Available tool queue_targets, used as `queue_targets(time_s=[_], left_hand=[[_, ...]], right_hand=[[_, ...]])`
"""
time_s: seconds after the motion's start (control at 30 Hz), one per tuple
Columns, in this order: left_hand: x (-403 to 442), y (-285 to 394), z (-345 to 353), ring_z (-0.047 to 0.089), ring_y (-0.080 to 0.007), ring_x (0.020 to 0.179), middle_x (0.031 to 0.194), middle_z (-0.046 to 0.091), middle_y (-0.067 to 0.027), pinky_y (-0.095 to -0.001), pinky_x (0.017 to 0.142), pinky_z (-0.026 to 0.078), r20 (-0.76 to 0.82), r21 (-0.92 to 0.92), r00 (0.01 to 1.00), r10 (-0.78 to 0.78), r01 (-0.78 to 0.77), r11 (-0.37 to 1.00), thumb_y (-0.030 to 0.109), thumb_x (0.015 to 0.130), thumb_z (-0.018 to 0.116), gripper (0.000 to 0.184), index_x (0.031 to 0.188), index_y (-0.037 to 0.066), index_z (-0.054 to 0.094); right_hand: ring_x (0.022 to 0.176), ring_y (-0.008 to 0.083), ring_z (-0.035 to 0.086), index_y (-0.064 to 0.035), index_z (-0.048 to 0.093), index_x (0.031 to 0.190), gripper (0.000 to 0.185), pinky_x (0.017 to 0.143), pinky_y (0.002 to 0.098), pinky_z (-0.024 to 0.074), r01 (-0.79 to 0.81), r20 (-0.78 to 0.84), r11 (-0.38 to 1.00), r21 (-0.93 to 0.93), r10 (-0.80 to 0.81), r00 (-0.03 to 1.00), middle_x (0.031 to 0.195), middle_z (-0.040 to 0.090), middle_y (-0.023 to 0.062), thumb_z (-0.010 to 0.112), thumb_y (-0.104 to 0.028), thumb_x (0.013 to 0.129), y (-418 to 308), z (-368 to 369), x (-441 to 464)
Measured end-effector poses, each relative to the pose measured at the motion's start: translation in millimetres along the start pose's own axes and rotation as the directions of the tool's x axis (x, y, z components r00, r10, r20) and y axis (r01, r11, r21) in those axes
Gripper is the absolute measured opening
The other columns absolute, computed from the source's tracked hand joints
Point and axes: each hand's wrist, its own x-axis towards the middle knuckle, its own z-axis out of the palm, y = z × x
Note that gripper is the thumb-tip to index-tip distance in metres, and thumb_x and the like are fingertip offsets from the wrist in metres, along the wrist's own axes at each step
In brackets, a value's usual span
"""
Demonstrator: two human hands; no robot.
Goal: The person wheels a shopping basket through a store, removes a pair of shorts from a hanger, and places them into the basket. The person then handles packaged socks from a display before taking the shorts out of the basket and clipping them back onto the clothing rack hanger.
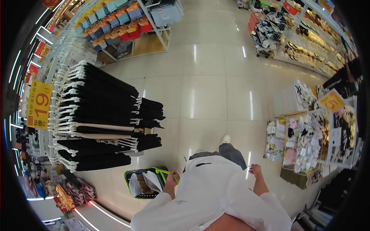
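My left hand (172,178) is closed around the bright green handle of a shopping basket (127,178), which hangs at my left side. Inside the dark basket are white bag-like items (151,179) and something brown (143,185); their exact kind is unclear. On my other side, my right hand (255,169) hangs away from my body with its fingers loosely curled, and I see nothing in it. Nearest the basket is a rack of black trousers (104,100) on white hangers, with a few beige pairs among them.
A yellow price sign (39,104) marks the trouser rack. Packaged goods fill a shelf (165,42) ahead left. To the right stand bins of small packaged goods (308,142) and shoe shelves (308,54). A person (345,75) is at the far right. Tiled floor (204,96) runs between.
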Motion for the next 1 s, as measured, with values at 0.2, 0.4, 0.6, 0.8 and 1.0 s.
queue_targets(time_s=[0.2,0.4,0.6,0.8,1.0], left_hand=[[-17,-12,77,0.025,-0.0082,0.037,0.046,0.026,0.0044,-0.0223,0.037,0.021,0.023,-0.133,0.999,-0.049,0.051,0.990,0.029,0.088,0.045,0.028,0.067,0.013,0.038],[-8,-56,213,0.039,-0.0176,0.048,0.057,0.039,-0.0047,-0.0278,0.043,0.032,-0.163,-0.126,0.941,0.297,-0.319,0.939,0.034,0.085,0.045,0.030,0.071,0.009,0.041],[27,-38,267,0.045,-0.0232,0.059,0.062,0.045,-0.0103,-0.0352,0.055,0.039,-0.124,-0.415,0.988,0.095,-0.139,0.899,0.029,0.082,0.050,0.026,0.086,0.005,0.040],[121,-32,291,0.048,-0.0238,0.054,0.061,0.050,-0.0131,-0.0361,0.049,0.040,-0.282,-0.373,0.958,0.044,-0.152,0.915,0.017,0.078,0.048,0.020,0.093,0.005,0.040],[198,-40,299,0.047,-0.0238,0.043,0.054,0.050,-0.0155,-0.0348,0.041,0.038,-0.433,-0.026,0.879,0.201,-0.235,0.972,0.010,0.077,0.038,0.015,0.065,0.005,0.045]], right_hand=[[0.052,0.0208,0.057,0.0015,0.050,0.086,0.020,0.043,0.0281,0.0467,0.067,0.073,0.993,-0.095,-0.061,0.995,0.071,0.054,0.0115,0.048,-0.017,0.078,-114,-71,80],[0.050,0.0215,0.057,0.0010,0.051,0.087,0.021,0.040,0.0279,0.0466,0.160,0.093,0.987,-0.003,-0.159,0.983,0.070,0.055,0.0115,0.050,-0.017,0.077,-205,-100,147],[0.059,0.0242,0.060,0.0009,0.051,0.091,0.025,0.047,0.0308,0.0506,0.125,0.151,0.989,-0.083,-0.112,0.982,0.076,0.056,0.0124,0.051,-0.020,0.078,-269,-77,179],[0.062,0.0246,0.059,-0.0014,0.050,0.091,0.023,0.050,0.0328,0.0509,0.002,0.171,0.994,-0.107,0.016,0.985,0.078,0.055,0.0122,0.051,-0.021,0.079,-324,-78,197],[0.066,0.0236,0.055,-0.0043,0.050,0.088,0.018,0.053,0.0329,0.0492,-0.068,0.152,0.988,-0.137,0.089,0.984,0.078,0.053,0.0106,0.050,-0.020,0.080,-415,-84,205]])
